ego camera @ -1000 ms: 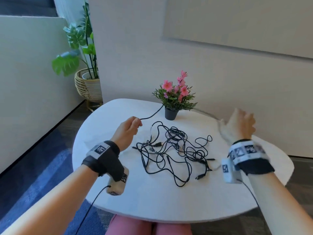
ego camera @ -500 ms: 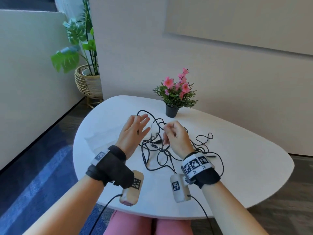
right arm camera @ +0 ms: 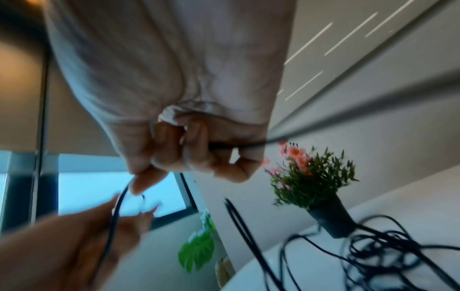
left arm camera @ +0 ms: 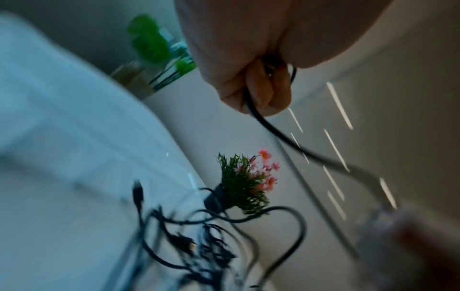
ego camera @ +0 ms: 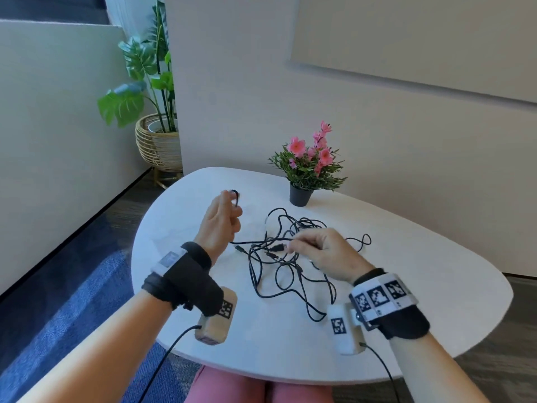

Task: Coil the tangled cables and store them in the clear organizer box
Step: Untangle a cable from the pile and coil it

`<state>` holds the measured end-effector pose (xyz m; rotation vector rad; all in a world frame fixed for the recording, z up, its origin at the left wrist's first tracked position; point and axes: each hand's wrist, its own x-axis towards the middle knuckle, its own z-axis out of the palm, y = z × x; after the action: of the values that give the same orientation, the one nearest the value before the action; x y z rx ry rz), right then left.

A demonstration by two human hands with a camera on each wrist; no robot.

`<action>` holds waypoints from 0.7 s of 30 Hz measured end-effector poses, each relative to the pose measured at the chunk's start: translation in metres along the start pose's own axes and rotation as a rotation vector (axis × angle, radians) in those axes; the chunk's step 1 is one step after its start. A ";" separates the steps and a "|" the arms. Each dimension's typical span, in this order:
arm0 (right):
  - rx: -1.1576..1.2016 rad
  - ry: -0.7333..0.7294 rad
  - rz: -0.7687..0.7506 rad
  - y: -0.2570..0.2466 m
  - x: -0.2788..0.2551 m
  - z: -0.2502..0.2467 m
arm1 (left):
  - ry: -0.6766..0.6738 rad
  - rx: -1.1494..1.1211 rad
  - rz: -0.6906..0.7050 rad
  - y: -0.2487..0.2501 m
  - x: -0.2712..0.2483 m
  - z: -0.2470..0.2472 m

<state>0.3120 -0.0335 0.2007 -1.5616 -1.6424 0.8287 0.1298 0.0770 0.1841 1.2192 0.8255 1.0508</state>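
Note:
A tangle of thin black cables (ego camera: 290, 266) lies on the white table (ego camera: 406, 301), with plug ends showing in it. My left hand (ego camera: 232, 205) is raised over the table's left side, fingers curled round a black cable (left arm camera: 263, 122) that loops above the fingertips. My right hand (ego camera: 293, 247) hovers over the tangle and pinches a cable strand (right arm camera: 239, 145) that runs off taut to the right. In the right wrist view the left hand (right arm camera: 74, 240) shows below with a cable (right arm camera: 117, 208) running between the two hands. No clear organizer box is in view.
A small black pot of pink flowers (ego camera: 305, 175) stands at the table's back edge, just behind the tangle. A wall runs close behind the table. On the floor at the left stands a big leafy plant in a wicker basket (ego camera: 158, 141). A blue rug lies at lower left.
My right hand swung in from the far right to the tangle and now pinches a strand. My left hand, spread flat half a second ago, has curled round a cable and lifted slightly.

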 end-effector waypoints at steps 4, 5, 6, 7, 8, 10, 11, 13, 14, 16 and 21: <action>-0.037 0.058 -0.091 -0.016 0.005 -0.011 | -0.261 0.522 0.022 -0.005 -0.016 0.013; -0.047 0.073 -0.123 -0.018 0.007 -0.010 | -0.313 0.633 0.044 -0.005 -0.020 0.017; -0.043 0.095 -0.152 -0.018 0.010 -0.010 | -0.362 0.691 0.062 -0.005 -0.023 0.019; -0.034 0.119 -0.170 -0.018 0.012 -0.010 | -0.404 0.710 0.079 -0.005 -0.026 0.021; -0.019 0.151 -0.167 -0.015 0.014 -0.010 | -0.432 0.711 0.103 -0.004 -0.026 0.023; 0.044 0.230 -0.157 -0.009 0.017 -0.011 | -0.451 0.678 0.160 -0.002 -0.026 0.025; 0.082 0.271 -0.163 -0.007 0.018 -0.010 | -0.448 0.633 0.180 -0.001 -0.026 0.027; 0.143 0.332 -0.162 -0.005 0.019 -0.006 | -0.438 0.445 0.195 -0.001 -0.028 0.030; 0.161 0.347 -0.143 -0.005 0.020 -0.002 | -0.428 0.325 0.188 -0.002 -0.029 0.032; 0.196 0.354 -0.085 0.000 0.021 0.006 | -0.372 0.103 0.150 -0.003 -0.029 0.037; 0.227 0.385 -0.039 0.017 0.018 0.026 | -0.228 -0.128 0.147 -0.005 -0.017 0.038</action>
<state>0.2993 -0.0140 0.1737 -1.4200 -1.2525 0.6223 0.1606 0.0489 0.1854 1.2768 0.4917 1.0426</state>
